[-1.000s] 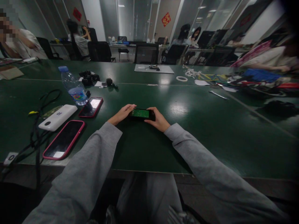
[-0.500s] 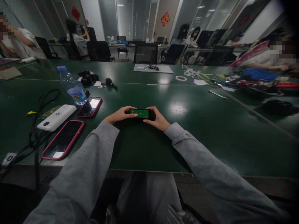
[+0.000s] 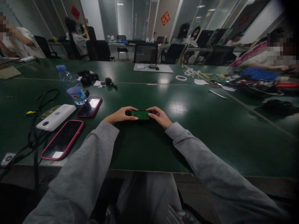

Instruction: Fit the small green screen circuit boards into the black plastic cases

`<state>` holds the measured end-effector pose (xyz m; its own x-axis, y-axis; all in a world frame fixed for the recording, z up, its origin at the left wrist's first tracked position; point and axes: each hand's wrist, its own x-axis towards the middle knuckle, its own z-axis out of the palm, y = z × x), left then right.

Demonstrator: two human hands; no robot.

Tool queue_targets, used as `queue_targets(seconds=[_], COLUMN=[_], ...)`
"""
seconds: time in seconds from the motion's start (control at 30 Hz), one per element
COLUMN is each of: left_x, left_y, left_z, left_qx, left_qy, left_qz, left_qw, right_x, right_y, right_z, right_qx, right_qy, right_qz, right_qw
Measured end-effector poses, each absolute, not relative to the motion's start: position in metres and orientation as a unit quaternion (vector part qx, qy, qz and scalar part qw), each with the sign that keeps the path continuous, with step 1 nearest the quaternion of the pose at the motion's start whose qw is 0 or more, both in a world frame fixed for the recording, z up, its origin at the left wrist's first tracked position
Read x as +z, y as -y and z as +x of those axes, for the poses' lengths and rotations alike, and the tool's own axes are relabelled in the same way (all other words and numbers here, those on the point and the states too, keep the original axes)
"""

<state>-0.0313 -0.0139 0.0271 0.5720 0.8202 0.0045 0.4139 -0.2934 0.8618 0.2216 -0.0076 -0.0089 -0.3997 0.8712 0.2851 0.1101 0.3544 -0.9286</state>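
In the head view, the left hand (image 3: 119, 114) and the right hand (image 3: 160, 116) are both closed on a small device (image 3: 142, 115) with a green face, one grip at each end and the thumbs along its near side. The device is over the middle of the table (image 3: 143, 144), its green face turned toward the wearer. Left of the hands lie a pink-edged phone (image 3: 62, 139), a white power bank (image 3: 57, 117) and a red-edged phone (image 3: 90, 107), the last just beside a plastic bottle (image 3: 77, 94).

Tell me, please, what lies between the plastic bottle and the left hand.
In the head view, the farther red-rimmed smartphone lies between the plastic bottle and the left hand, closer to the bottle.
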Motion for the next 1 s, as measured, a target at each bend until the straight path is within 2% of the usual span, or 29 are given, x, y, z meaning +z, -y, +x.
queue_targets(seconds=[1.0], left_x=[0.0242], left_y=[0.0177], left_z=[-0.026], left_qx=[0.233], left_qy=[-0.391], left_qz=[0.768], left_qw=[0.45], right_x=[-0.0072], right_y=[0.0071], right_z=[0.2215], right_qx=[0.492], right_qy=[0.658], right_qz=[-0.375], right_qw=[0.429])
